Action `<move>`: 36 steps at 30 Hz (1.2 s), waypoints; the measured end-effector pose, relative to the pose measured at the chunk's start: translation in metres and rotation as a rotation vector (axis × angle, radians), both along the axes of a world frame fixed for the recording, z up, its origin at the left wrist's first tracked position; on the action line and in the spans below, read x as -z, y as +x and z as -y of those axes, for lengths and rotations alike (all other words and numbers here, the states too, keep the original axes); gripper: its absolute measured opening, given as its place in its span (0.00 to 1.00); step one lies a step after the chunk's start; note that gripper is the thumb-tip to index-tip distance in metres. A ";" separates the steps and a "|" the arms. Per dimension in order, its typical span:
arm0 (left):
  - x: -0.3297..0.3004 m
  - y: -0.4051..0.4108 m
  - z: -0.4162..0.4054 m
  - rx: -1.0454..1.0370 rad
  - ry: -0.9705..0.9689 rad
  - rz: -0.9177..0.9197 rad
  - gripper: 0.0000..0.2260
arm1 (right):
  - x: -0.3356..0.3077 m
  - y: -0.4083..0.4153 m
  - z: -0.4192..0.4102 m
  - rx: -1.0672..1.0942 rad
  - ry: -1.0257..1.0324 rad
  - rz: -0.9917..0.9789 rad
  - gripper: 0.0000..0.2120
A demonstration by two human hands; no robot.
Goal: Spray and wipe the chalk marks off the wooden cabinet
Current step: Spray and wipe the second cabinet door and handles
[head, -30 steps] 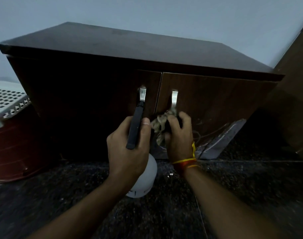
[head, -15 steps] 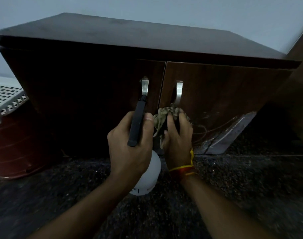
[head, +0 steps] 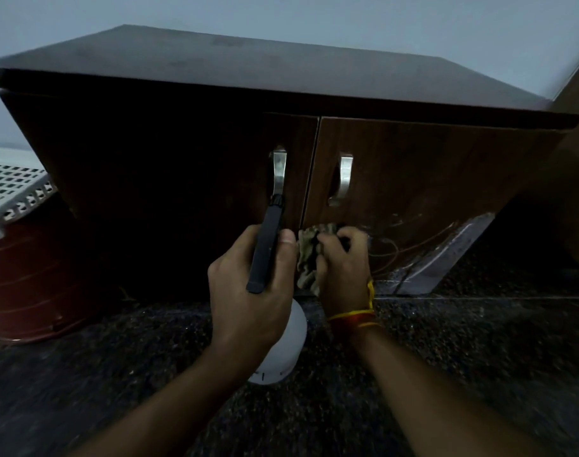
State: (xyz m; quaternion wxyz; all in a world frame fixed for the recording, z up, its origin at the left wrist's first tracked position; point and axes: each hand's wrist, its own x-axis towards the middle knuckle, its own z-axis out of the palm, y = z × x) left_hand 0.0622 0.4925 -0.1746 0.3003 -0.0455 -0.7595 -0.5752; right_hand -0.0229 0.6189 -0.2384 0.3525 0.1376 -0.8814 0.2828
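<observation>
Fingers (head: 331,245) of the right hand (head: 342,268) are curled shut around a bunched cloth (head: 306,258), pressing it against the lower inner corner of the cabinet's right door (head: 413,179), just beside the seam between the two doors. Red and yellow threads (head: 357,316) circle that wrist. The left hand (head: 248,298) is nearer the camera and is closed around a spray bottle (head: 281,347); its white body hangs below the palm over the speckled floor (head: 446,374), and its long dark nozzle arm (head: 266,249) runs up and away toward the left door's handle (head: 279,171), with the thumb laid alongside it.

From the cloth, the chalk marks (head: 400,239) lie to the right and slightly up: thin pale loops and scribbles spread across the lower part of the right door, their run going roughly sideways toward the door's outer bottom corner. The right hand is the closer one to them, so the next wipe looks like a sweep to the right along the door's lower edge. The marks look faint and thin; in this dim light I cannot tell whether the surface is wet.

Farther back, the cabinet (head: 281,74) is dark wood with a flat top, standing against a pale wall (head: 314,18). A red bin (head: 27,275) with a white perforated lid (head: 11,189) stands to its left.
</observation>
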 end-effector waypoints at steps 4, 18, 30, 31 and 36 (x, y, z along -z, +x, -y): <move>0.008 -0.001 0.001 -0.008 -0.024 0.009 0.06 | -0.018 -0.009 0.007 0.041 -0.118 -0.119 0.20; 0.017 -0.001 0.008 -0.024 0.008 0.062 0.10 | 0.017 0.000 0.010 0.247 -0.487 0.169 0.14; 0.033 -0.011 0.008 -0.008 -0.022 0.090 0.06 | 0.045 0.003 0.019 0.416 -0.548 0.515 0.09; 0.033 -0.011 0.008 -0.006 -0.026 0.085 0.06 | 0.043 0.000 0.023 0.451 -0.633 0.508 0.08; 0.037 -0.014 0.012 -0.035 -0.031 0.081 0.09 | 0.033 -0.014 0.033 0.527 -1.008 0.633 0.15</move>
